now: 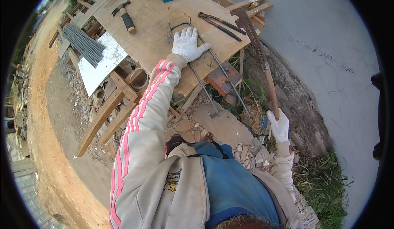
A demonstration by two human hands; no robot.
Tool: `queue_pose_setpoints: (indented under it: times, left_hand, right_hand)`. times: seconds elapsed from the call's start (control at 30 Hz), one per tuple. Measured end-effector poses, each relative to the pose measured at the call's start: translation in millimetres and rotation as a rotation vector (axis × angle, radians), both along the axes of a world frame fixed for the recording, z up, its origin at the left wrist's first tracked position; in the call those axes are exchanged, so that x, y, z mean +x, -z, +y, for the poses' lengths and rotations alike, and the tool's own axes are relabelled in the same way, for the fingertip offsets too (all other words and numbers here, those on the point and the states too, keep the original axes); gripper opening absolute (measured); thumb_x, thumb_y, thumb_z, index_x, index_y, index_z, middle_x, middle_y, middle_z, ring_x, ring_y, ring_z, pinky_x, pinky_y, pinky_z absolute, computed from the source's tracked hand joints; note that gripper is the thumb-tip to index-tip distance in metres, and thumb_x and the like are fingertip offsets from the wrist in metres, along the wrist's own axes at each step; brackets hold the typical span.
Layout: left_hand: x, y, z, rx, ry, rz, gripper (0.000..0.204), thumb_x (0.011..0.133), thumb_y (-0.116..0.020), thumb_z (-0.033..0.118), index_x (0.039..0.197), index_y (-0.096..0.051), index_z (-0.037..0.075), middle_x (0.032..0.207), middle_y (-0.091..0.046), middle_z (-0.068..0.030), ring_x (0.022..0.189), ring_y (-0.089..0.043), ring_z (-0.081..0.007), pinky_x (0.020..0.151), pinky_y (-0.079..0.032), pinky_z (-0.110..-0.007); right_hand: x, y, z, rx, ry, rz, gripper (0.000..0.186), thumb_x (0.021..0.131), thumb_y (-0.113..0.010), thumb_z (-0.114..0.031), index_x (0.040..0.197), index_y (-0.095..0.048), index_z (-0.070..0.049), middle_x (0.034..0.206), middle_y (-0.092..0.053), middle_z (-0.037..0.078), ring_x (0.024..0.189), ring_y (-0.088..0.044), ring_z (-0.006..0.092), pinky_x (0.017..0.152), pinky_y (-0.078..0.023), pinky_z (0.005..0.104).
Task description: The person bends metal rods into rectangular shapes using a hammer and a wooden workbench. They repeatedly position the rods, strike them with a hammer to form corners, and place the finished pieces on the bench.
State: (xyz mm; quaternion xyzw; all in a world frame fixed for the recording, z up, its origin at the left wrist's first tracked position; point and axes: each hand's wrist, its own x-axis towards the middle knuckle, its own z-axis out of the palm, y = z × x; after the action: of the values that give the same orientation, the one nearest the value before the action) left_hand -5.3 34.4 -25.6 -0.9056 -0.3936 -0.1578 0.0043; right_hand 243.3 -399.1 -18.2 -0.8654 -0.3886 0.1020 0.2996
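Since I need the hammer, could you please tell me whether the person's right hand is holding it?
No, the hammer lies on the wooden board, while the right hand grips a long rusty bar.

The left hand [188, 44] lies on a bent rod [221, 70] upon the surface [152, 27]. The right hand [278, 126] holds a rusty bar [264, 64].

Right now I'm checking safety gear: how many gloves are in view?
2: one on the left hand, over the bent rod; one on the right hand, holding the bar.
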Motion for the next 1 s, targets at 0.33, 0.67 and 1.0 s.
queue_pose_setpoints:
  times: [0.33,0.67,1.0]
  left_hand:
    - [1,-10,-8,0.017,-0.031,0.104,0.118,0.089,-0.051,0.091,0.159,-0.047,-0.004,0.166,-0.046,-0.0244,0.154,-0.043,-0.0389,0.126,-0.028,-0.052]
    - [3,-15,-8,-0.021,-0.055,0.12,0.114,0.088,-0.055,0.089,0.155,-0.05,-0.002,0.165,-0.046,-0.0246,0.155,-0.04,-0.0387,0.125,-0.027,-0.059]
    - [3,-14,-9,0.022,-0.034,0.121,0.112,0.089,-0.057,0.087,0.155,-0.05,-0.003,0.162,-0.049,-0.0221,0.153,-0.043,-0.037,0.123,-0.029,-0.059]
  right_hand:
    - [94,-30,-115,-0.456,0.027,-0.431,0.038,0.086,-0.085,-0.039,0.083,-0.066,-0.007,0.077,-0.063,0.021,0.075,-0.063,0.0458,0.064,-0.05,0.0468]
    - [177,-48,-64,-0.402,-0.233,-0.655,0.024,0.087,-0.08,-0.029,0.09,-0.066,-0.01,0.085,-0.066,0.016,0.086,-0.067,0.0432,0.073,-0.053,0.049]
    - [221,-61,-12,-0.52,-0.399,-0.606,0.026,0.087,-0.078,-0.032,0.083,-0.067,-0.01,0.082,-0.071,0.018,0.084,-0.068,0.0457,0.072,-0.053,0.054]
